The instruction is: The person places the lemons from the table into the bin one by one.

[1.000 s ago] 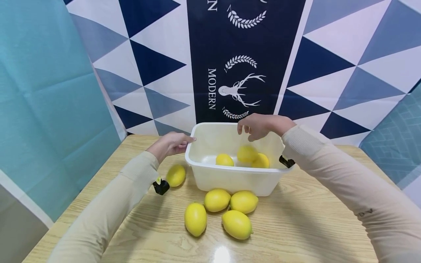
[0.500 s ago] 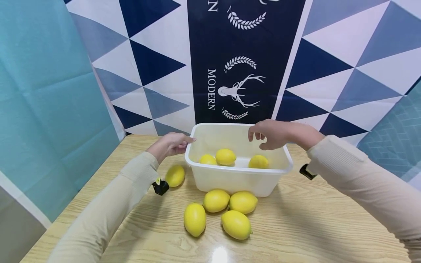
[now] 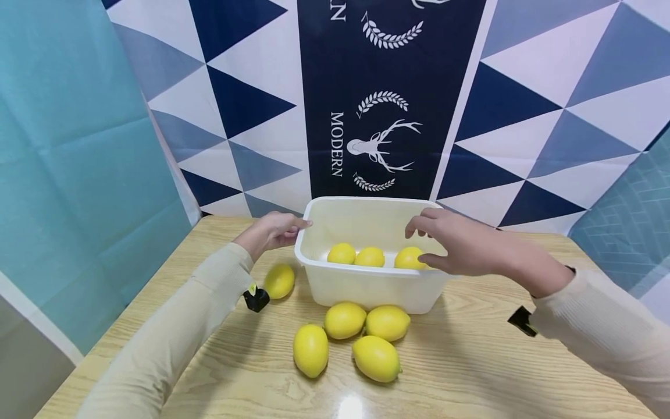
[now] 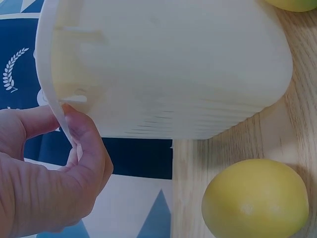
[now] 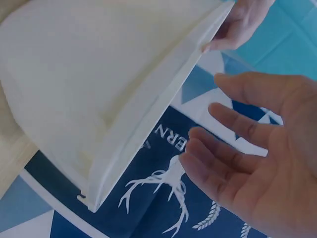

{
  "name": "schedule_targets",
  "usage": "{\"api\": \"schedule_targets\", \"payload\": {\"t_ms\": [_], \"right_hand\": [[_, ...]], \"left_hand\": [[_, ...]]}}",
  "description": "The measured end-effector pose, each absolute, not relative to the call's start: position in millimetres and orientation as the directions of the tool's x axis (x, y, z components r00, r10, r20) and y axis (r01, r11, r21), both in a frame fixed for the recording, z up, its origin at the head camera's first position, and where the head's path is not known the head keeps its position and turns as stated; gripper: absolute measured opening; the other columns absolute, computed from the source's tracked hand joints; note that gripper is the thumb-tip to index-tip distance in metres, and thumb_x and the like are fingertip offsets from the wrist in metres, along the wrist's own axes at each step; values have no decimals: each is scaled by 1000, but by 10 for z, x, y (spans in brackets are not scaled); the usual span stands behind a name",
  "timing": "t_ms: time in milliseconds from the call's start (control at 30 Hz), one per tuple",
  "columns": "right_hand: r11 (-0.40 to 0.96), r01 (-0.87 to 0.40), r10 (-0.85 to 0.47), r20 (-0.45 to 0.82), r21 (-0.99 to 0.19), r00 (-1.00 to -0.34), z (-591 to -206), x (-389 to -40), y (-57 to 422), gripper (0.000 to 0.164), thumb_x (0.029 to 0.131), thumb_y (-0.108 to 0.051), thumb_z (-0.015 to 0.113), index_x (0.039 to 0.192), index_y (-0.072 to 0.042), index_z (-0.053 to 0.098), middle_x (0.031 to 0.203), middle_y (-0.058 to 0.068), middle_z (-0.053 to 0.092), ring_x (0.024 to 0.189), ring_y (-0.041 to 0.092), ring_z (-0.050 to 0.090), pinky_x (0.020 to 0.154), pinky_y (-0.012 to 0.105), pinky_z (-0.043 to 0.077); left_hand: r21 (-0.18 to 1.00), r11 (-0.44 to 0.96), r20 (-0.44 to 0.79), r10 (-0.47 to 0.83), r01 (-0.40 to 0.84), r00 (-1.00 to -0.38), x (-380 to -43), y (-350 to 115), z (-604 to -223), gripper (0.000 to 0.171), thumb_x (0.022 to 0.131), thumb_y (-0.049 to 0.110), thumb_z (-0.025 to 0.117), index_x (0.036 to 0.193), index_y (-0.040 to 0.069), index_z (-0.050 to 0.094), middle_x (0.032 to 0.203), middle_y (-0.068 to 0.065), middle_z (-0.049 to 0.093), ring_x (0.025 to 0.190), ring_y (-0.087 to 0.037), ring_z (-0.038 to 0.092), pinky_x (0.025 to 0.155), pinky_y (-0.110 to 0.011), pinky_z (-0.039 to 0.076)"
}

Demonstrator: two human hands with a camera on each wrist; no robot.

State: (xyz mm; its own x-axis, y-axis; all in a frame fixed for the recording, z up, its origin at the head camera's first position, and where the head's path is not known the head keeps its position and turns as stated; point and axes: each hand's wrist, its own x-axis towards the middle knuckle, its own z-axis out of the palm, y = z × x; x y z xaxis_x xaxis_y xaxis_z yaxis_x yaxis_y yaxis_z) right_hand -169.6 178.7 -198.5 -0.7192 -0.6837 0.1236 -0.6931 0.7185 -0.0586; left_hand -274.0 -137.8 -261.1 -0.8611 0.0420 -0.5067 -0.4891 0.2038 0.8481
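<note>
My left hand [image 3: 274, 228] pinches the left rim of a white plastic tub [image 3: 377, 285], thumb over the edge and fingers beneath, as the left wrist view shows closely. Three yellow lemons lie inside the tub: a left one [image 3: 341, 254], a middle one [image 3: 370, 256] and a right one [image 3: 408, 258]. Over the tub's right end hovers my right hand [image 3: 460, 241], fingers spread and bent a little, with nothing in them. In the right wrist view its palm and fingers [image 5: 233, 124] show bare beside the rim.
Several lemons lie on the wooden table [image 3: 497, 361] in front of the tub, among them a front-left one [image 3: 311, 350] and a front-right one [image 3: 376, 358]. Another lemon [image 3: 280, 281] sits left of the tub. A patterned cloth [image 3: 251, 105] hangs behind.
A lemon has dropped from my right hand into the tub, and lemons there have rolled. The right hand has drawn back to the right and toward me. My left hand stays put.
</note>
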Motion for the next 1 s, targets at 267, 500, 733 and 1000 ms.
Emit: {"api": "schedule_targets", "payload": {"t_ms": [267, 500, 733, 1000], "right_hand": [[713, -701, -676, 242, -24, -696, -2145, -1363, 1761, 36, 76, -12, 80, 107, -13, 64, 104, 2, 62, 92, 14, 58, 77, 30, 59], [677, -736, -703, 281, -20, -654, -2346, -1186, 1687, 39, 74, -12, 81, 107, -13, 62, 104, 1, 60, 94, 13, 56, 80, 30, 58], [646, -763, -717, 323, -24, -617, -2551, -1074, 1580, 41, 73, -14, 83, 107, -14, 61, 101, -2, 56, 91, 10, 53, 75, 26, 56], [606, -793, -747, 299, -63, -595, -2685, -1007, 1490, 41, 73, -16, 83, 107, -16, 60, 101, -5, 54, 91, 8, 53, 76, 25, 55]], "left_hand": [[864, 185, -484, 53, -468, -873, -2719, -1369, -2619, 47, 91, 15, 65, 132, 1, 47, 99, -3, 51, 81, -10, 55, 71, -16, 57], [867, 190, -478, 57, -461, -876, -2708, -1362, -2646, 47, 91, 14, 65, 132, 0, 46, 98, -4, 51, 79, -10, 56, 71, -16, 58], [859, 193, -489, 41, -474, -871, -2736, -1359, -2645, 47, 91, 14, 66, 132, 1, 47, 97, -4, 52, 85, -12, 57, 95, -23, 55], [853, 212, -494, 32, -478, -869, -2708, -1361, -2600, 49, 91, 16, 66, 133, 2, 47, 99, -4, 52, 88, -13, 58, 97, -24, 54]]}}
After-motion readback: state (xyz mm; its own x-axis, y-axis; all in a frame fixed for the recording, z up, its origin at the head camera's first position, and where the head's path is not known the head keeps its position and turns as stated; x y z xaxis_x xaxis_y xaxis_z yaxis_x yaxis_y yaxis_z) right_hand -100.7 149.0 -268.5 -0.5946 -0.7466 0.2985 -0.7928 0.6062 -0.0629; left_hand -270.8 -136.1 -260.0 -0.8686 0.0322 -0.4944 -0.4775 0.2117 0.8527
